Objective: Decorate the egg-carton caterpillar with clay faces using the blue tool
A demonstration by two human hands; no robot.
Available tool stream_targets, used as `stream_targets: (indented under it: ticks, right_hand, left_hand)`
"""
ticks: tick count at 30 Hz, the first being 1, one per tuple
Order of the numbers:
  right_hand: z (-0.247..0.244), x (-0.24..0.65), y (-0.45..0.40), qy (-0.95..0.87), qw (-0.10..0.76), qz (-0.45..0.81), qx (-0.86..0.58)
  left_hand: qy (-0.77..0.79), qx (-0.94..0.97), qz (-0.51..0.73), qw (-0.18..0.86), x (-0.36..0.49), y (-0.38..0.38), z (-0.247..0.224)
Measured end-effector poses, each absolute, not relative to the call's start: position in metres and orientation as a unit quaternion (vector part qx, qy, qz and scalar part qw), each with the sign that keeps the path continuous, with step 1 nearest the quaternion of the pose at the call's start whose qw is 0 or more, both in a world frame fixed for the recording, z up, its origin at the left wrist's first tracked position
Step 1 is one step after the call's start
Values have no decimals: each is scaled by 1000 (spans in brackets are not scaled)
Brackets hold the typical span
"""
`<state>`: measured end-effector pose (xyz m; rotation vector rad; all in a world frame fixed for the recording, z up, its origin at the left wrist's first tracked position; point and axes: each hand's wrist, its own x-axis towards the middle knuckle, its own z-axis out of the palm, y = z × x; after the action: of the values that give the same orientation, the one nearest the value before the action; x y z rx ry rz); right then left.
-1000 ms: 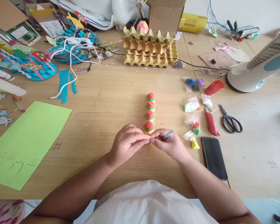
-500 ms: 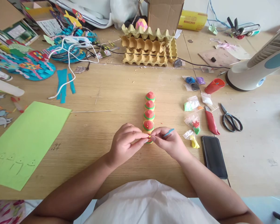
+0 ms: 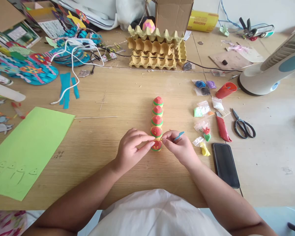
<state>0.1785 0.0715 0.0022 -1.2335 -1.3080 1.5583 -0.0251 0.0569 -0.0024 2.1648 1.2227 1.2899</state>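
Note:
An egg-carton strip (image 3: 157,121) lies lengthwise before me, its several bumps capped in red clay with green rims. On the nearest bump, a smiling face (image 3: 156,146) shows in yellow. My left hand (image 3: 135,147) is at the strip's left side, index finger and thumb slightly apart by the face, nothing visible between them. On the other side, my right hand (image 3: 178,146) has thumb and index pinched beside the bump. A tiny yellowish bit seems to be at those fingertips, too small to be sure. A blue modelling tool (image 3: 179,136) is held among the right fingers.
Bags of coloured clay (image 3: 203,109), a red cutter (image 3: 223,127), scissors (image 3: 244,126) and a phone (image 3: 225,165) lie to the right. Green paper (image 3: 36,144) and a thin stick (image 3: 95,117) lie left. Egg cartons (image 3: 153,60) stand at the back.
My hands have drawn slightly apart from over the nearest bump, uncovering its yellow smiling face. The left finger and thumb have parted a little; the blue tool stays in my right hand.

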Motion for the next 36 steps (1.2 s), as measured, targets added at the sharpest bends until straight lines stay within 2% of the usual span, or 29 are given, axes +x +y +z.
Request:
stream_targets:
  ticks: [7, 19, 36]
  right_hand:
    - [-9, 177, 80, -524, 357, 556, -538]
    - [-19, 173, 84, -562, 333, 520, -550]
    - [-15, 168, 86, -596, 311, 459, -581]
  left_hand:
    - [475, 747, 419, 201, -27, 65, -18]
    - [477, 759, 387, 218, -26, 69, -27]
    - [470, 753, 410, 208, -19, 78, -32]
